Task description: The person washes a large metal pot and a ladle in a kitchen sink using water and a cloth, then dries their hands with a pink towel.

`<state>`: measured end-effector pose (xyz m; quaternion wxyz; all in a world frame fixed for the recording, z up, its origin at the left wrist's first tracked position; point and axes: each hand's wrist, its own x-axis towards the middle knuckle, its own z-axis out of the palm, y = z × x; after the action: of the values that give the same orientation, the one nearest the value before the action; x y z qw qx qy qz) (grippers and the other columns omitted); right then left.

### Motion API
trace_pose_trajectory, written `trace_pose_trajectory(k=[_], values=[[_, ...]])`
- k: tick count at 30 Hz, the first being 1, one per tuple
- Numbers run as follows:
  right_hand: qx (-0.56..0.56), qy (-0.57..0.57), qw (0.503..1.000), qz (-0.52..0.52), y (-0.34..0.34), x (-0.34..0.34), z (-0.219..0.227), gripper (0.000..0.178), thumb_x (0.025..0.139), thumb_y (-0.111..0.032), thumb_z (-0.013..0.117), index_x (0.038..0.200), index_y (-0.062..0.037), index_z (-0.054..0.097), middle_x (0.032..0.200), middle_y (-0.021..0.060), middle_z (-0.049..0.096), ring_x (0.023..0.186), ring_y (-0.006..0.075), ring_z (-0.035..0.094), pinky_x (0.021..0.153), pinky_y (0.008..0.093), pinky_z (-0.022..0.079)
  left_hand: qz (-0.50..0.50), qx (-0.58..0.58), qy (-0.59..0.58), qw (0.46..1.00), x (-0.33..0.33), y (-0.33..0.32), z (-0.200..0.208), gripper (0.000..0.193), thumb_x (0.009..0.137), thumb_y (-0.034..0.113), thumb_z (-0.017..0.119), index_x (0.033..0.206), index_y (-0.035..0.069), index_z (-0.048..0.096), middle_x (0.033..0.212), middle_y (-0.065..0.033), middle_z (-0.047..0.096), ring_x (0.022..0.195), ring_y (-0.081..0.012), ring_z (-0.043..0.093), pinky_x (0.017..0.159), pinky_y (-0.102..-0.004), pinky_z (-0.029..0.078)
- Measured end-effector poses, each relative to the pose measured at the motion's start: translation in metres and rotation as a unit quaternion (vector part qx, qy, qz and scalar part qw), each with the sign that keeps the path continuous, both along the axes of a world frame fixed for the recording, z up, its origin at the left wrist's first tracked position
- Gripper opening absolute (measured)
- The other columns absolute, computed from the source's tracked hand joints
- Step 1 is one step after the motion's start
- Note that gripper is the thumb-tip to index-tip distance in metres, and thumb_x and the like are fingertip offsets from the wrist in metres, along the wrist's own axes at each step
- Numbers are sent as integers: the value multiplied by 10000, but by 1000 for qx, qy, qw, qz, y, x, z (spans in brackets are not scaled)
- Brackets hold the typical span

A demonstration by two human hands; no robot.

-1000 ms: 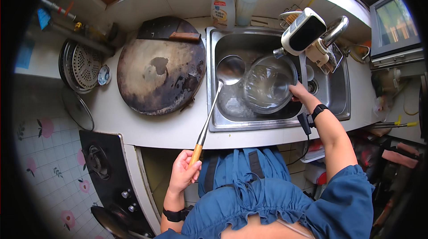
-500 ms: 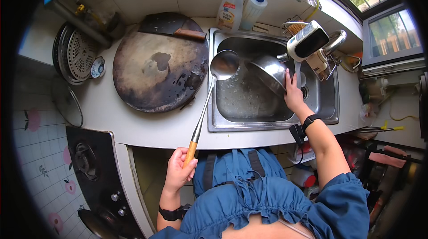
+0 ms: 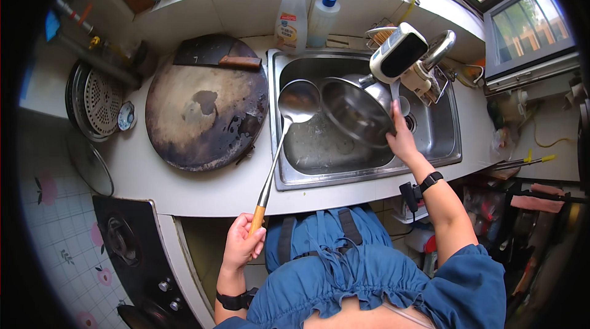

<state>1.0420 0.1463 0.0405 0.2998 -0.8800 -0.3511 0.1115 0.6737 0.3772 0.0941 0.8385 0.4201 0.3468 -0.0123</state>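
My left hand is closed round the wooden handle of a long metal ladle, in front of the counter. The ladle's cup hangs over the left side of the steel sink. With my right hand I grip the right rim of a steel bowl, its hollow tilted towards me. The bowl is over the sink, just below and left of the tap. Part of my right fingers is hidden along its rim. Wet spots and shallow water show on the sink floor.
Left of the sink lies a round chopping board with a cleaver on it. Two bottles stand behind the sink. A stove is at the lower left, and a perforated steamer plate leans at far left.
The bowl has turned in my right hand, so more of its hollow now faces me. My left hand keeps its hold on the ladle. The whole view has shifted slightly.
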Motion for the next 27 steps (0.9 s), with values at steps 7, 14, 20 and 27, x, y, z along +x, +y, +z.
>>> trace_pose_trajectory(k=[7, 14, 20, 27], values=[[87, 282, 928, -227, 1, -11, -73, 516, 664, -100, 508, 1161, -22, 392, 957, 148, 556, 808, 212, 567, 718, 296, 452, -97, -117, 24, 988, 31, -3, -13, 148, 854, 127, 446, 925, -3, 455, 610, -57, 495, 379, -62, 405, 341, -157, 316], [110, 511, 820, -234, -2, -16, -47, 347, 634, -79, 521, 970, 9, 513, 780, 65, 562, 697, 148, 538, 602, 264, 439, -133, -111, 53, 983, 74, -18, -27, 207, 856, 166, 457, 944, -21, 468, 615, -59, 496, 386, -71, 403, 340, -162, 330], [188, 437, 855, -207, -3, -4, -117, 246, 732, -134, 554, 928, 14, 550, 773, 81, 585, 651, 157, 558, 558, 291, 454, -138, -106, 94, 980, 119, -28, -37, 231, 852, 182, 469, 957, -24, 472, 646, -58, 505, 412, -69, 404, 363, -166, 333], [101, 491, 830, -244, 31, 3, -130, 331, 711, -181, 606, 963, 15, 519, 791, 97, 578, 711, 191, 563, 618, 320, 474, -67, -123, 139, 980, 156, -44, -65, 177, 838, 124, 492, 914, -36, 475, 639, -47, 493, 428, -76, 410, 366, -172, 346]])
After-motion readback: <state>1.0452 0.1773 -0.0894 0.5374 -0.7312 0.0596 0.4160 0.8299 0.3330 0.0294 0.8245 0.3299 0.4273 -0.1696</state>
